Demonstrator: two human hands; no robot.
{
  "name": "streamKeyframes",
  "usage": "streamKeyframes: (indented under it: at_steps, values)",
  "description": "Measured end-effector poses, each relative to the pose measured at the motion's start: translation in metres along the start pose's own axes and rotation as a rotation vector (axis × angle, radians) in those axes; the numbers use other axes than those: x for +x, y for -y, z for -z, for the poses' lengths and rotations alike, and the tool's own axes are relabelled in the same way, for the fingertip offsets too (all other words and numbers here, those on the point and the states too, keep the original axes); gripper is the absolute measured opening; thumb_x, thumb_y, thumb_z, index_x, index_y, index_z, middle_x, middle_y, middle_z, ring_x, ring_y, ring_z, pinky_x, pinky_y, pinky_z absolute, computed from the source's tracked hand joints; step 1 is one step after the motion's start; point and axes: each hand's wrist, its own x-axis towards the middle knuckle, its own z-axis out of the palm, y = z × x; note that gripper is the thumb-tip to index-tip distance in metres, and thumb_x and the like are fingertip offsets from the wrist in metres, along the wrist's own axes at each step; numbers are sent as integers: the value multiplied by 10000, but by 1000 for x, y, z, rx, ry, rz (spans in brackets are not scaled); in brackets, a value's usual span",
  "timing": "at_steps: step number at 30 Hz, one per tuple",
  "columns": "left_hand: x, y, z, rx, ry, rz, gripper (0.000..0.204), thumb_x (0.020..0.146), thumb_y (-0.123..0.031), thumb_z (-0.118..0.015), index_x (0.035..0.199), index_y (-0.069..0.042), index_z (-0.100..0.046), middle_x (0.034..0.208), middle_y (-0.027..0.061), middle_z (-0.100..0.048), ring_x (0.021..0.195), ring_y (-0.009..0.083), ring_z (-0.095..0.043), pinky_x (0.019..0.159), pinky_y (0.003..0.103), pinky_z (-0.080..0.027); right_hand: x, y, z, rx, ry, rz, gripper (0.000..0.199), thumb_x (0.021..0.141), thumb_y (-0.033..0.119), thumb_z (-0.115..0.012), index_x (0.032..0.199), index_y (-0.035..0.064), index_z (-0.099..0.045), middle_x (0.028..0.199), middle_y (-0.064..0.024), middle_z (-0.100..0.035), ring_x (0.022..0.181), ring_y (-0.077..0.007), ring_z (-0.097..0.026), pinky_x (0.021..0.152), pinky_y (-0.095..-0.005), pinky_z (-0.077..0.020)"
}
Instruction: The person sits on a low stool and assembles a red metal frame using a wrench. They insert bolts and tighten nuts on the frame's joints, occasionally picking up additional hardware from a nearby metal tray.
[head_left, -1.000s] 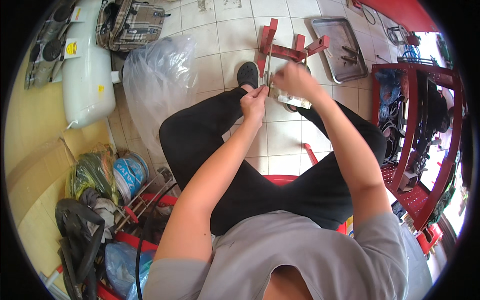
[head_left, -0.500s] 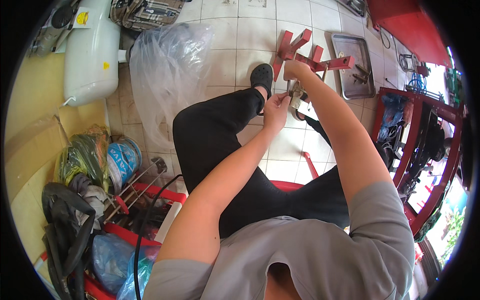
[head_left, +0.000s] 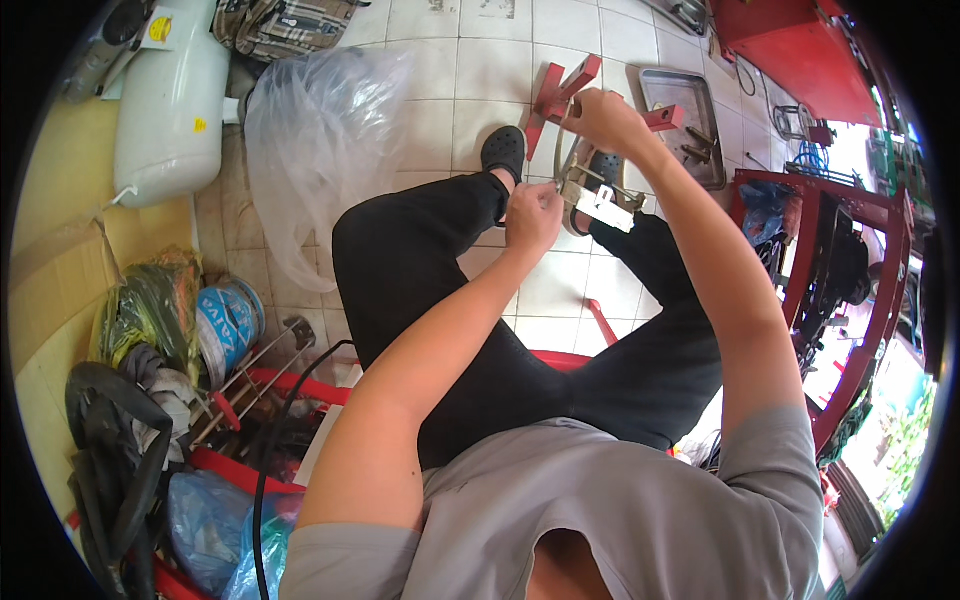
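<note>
- The right hand (head_left: 607, 120) has moved a bit to the right, next to the red metal stand (head_left: 552, 95), since half a second ago.
- The left hand (head_left: 535, 215) is in about the same spot as then.
- The left hand has its fingertips pinched on the near end of a silvery metal part (head_left: 598, 203).
- The right hand is curled up (its fingers are partly hidden), so I cannot tell what it holds.
- The metal part is between the person's lower legs, past the left fingertips and nearer the person than the right hand. It covers some of the right foot.
- A black clog (head_left: 503, 150) is on the left foot, just beside the work.
- A gray metal tray (head_left: 668, 95) lies on the floor to the right of the stand, with small metal pieces (head_left: 697, 148) in it.
- A clear plastic bag (head_left: 320, 140) lies on the left.
</note>
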Motion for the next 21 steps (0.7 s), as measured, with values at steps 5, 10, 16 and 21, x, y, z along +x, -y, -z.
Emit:
streamKeyframes:
  at_steps: [5, 10, 16, 21]
  values:
    - [10, 0, 7, -113, 97, -21, 318, 845, -223, -471, 864, 12, -683, 848, 226, -644, 863, 364, -595, 774, 422, -460, -92, 6, -37, 298, -198, 185, 284, 863, 249, -570, 891, -29, -619, 772, -206, -637, 696, -390, -619, 663, -415, -502]
    - [14, 5, 11, -143, 172, -135, 358, 866, -231, -428, 856, 17, -685, 854, 223, -642, 887, 363, -584, 803, 420, -446, -157, 33, -122, 1200, 96, -357, 216, 863, 149, -602, 911, -52, -538, 741, -123, -647, 581, -187, -653, 489, -293, -508]
    - [17, 21, 11, -226, 254, -67, 342, 907, -231, -447, 976, 18, -671, 694, 105, -552, 546, 157, -516, 522, 308, -412, -128, 34, -181, 2008, 469, -479, 122, 878, 97, -469, 933, 5, -529, 776, -115, -593, 608, -226, -595, 532, -360, -482]
    - [12, 16, 16, -101, 206, -122, 371, 894, -247, -438, 1005, 10, -681, 803, 162, -624, 685, 217, -584, 621, 325, -443, -133, 28, -170, 1994, 463, -378, 154, 906, 162, -478, 943, 34, -555, 781, -78, -593, 625, -198, -595, 557, -325, -489]
